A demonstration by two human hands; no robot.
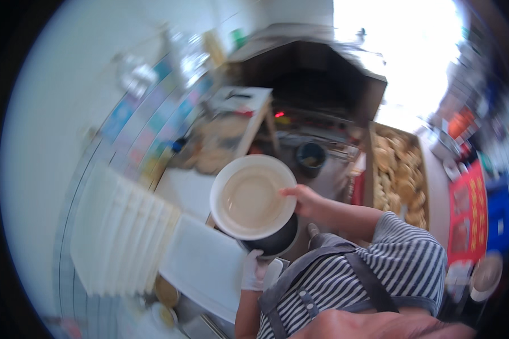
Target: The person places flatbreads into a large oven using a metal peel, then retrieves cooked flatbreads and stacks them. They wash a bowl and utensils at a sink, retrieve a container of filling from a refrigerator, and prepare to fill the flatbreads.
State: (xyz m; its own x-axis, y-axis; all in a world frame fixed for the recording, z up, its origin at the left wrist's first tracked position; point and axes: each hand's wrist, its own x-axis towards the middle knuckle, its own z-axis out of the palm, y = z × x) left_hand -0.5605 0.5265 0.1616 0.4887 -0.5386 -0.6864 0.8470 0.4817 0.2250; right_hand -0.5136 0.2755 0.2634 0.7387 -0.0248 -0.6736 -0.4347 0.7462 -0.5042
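Note:
My right hand (307,201), bare, grips the rim of a white bowl (254,197) with the thumb over its edge. The inside of the bowl looks beige; blur hides whether that is its contents. Beneath and partly covered by it is a dark round container (278,239). My left hand (254,271), in a white glove, holds this container's near rim. Both vessels are in front of my striped shirt and grey apron (314,292).
Stacked white plastic trays (123,237) and a pale flat panel (203,267) lie to the left. A white-topped stand (241,99) is beside a dark hooded appliance (305,76). A bucket (311,156) stands ahead. At right are a box of round breads (401,178) and a red sign (468,212) with writing.

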